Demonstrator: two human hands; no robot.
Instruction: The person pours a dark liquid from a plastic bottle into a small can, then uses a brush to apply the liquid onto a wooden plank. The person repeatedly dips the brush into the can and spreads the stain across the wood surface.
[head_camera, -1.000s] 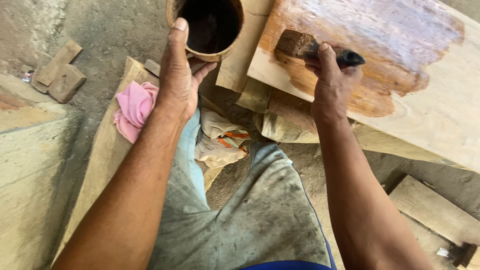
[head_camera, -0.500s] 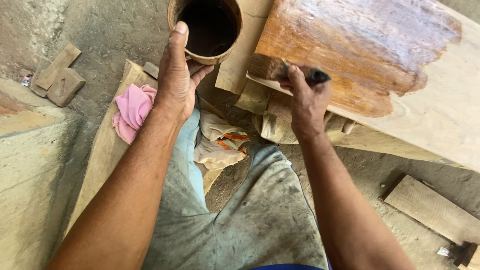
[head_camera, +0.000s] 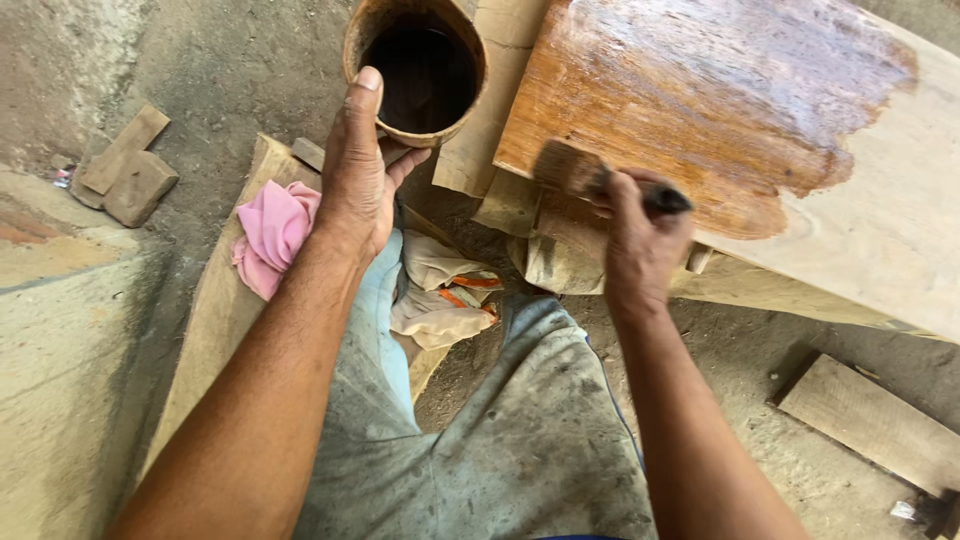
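Observation:
My left hand (head_camera: 360, 170) grips a round brown can (head_camera: 415, 70) of dark stain by its rim, thumb up along the near side. In my right hand (head_camera: 640, 235) is a paintbrush (head_camera: 585, 172) with a black handle; its bristles rest on the near left edge of a wide wooden board (head_camera: 880, 220). The board's left part is wet and dark brown with stain, while its right part is bare pale wood.
A pink cloth (head_camera: 272, 232) lies on a plank (head_camera: 215, 320) by my left wrist. A crumpled rag (head_camera: 440, 295) sits between my knees. Wood offcuts (head_camera: 125, 165) lie on the dirt floor at left, another plank (head_camera: 875, 420) at lower right.
My right hand has drawn the brush leftward along the board's near edge, from the middle toward the left corner. The left hand has kept hold of the can.

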